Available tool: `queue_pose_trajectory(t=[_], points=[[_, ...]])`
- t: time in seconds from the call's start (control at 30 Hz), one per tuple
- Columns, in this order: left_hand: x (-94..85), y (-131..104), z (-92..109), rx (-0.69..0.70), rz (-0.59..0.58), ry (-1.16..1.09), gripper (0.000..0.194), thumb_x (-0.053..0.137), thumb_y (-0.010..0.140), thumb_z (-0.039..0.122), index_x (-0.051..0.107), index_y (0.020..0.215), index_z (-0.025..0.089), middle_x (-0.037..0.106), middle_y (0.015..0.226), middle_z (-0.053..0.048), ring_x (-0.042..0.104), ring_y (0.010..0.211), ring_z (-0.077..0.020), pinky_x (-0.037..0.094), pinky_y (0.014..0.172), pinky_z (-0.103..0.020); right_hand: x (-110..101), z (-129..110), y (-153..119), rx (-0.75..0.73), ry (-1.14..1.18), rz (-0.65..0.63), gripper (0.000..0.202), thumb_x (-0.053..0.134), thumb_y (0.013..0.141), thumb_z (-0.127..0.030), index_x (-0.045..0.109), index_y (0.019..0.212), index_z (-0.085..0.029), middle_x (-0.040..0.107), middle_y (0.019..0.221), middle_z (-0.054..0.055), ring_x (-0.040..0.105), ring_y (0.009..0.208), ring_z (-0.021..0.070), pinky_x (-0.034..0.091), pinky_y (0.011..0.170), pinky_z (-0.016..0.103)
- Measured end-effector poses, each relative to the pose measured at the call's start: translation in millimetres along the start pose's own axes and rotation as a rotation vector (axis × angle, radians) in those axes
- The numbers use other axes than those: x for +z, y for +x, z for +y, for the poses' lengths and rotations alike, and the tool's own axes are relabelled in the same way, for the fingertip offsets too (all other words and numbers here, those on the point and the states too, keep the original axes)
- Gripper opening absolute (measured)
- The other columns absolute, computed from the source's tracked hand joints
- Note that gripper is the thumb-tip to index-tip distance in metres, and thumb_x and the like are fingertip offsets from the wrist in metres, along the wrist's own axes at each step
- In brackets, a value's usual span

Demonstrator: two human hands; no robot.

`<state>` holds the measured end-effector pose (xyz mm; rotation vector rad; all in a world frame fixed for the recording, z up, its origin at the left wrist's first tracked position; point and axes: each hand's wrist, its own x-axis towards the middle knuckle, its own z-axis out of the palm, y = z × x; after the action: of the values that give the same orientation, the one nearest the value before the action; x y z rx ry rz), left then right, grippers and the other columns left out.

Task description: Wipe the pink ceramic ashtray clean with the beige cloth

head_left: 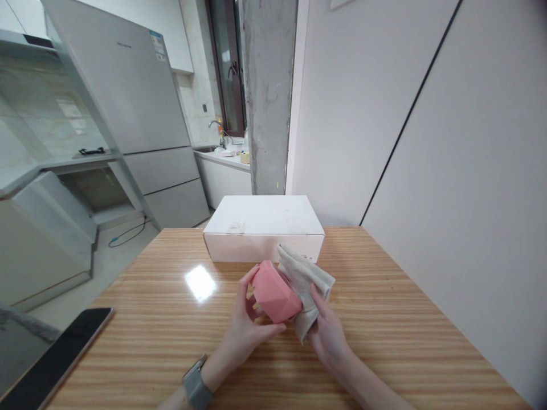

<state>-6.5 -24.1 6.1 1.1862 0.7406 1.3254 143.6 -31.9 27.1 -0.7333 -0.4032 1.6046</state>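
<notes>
A pink faceted object, shaped like a bowl or small pot (277, 295), is tilted on its side above the table. My left hand (248, 322) grips it from the left, with the thumb below and the fingers around its far side. In my right hand (328, 330) is a folded light grey cloth (305, 279), pinched between thumb and fingers. The cloth lies against the right side of the pink object, where its opening appears to face; the inside is hidden.
Behind my hands a white box (265, 216) stands on the striped wooden table (384, 319). A dark tablet or phone (60, 353) lies at the left edge. A wall (470, 171) runs along the right side. A fridge (141, 114) and a sink counter (226, 171) stand beyond.
</notes>
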Motion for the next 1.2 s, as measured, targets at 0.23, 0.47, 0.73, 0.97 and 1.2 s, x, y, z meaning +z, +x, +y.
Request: queue_pose_trajectory(t=[0.23,0.47,0.73,0.97,1.2], points=[[-12.5,8,-3,-0.053,0.028,-0.097,0.061,0.076,0.073,0.037,0.048,0.127,0.028,0.051,0.132,-0.009,0.062,0.097,-0.0211,0.053,0.081,-0.033,-2,0,3,0.015,0.002,-0.013,0.034,0.077,0.071,-0.045,0.076,0.092,-0.018,0.079,0.094,0.008,0.072,0.092,0.0255,0.058,0.077,0.034],[-15.5,8,-15,-0.132,0.09,-0.149,0.088,0.086,0.056,0.041,0.047,0.132,0.021,0.057,0.126,-0.014,0.06,0.105,-0.027,0.05,0.086,-0.036,0,-1,1,-0.006,0.007,-0.036,0.036,0.076,0.074,-0.043,0.075,0.098,-0.017,0.078,0.101,0.01,0.071,0.098,0.0252,0.057,0.081,0.033],[-12.8,7,-7,-0.077,0.054,-0.062,0.088,0.09,0.048,0.037,0.048,0.125,0.027,0.056,0.124,-0.009,0.06,0.094,-0.0219,0.052,0.075,-0.03,-1,-1,1,0.023,0.01,-0.039,0.036,0.074,0.076,-0.042,0.074,0.101,-0.015,0.076,0.106,0.01,0.069,0.104,0.0254,0.057,0.085,0.033],[-7.7,4,2,0.024,0.01,0.083,0.096,0.09,0.048,0.023,0.042,0.131,0.028,0.05,0.135,-0.012,0.057,0.112,-0.0289,0.052,0.089,-0.037,-2,1,3,0.035,0.04,0.014,0.035,0.078,0.071,-0.041,0.075,0.097,-0.016,0.078,0.1,0.008,0.07,0.104,0.0264,0.057,0.086,0.034],[-9.0,-2,-3,0.186,-0.023,0.27,0.099,0.088,0.054,0.02,0.038,0.138,0.031,0.031,0.153,-0.013,0.042,0.133,-0.0355,0.049,0.098,-0.043,-3,2,3,0.045,0.007,0.036,0.039,0.076,0.072,-0.042,0.074,0.101,-0.015,0.078,0.101,0.009,0.072,0.098,0.0275,0.058,0.083,0.036]])
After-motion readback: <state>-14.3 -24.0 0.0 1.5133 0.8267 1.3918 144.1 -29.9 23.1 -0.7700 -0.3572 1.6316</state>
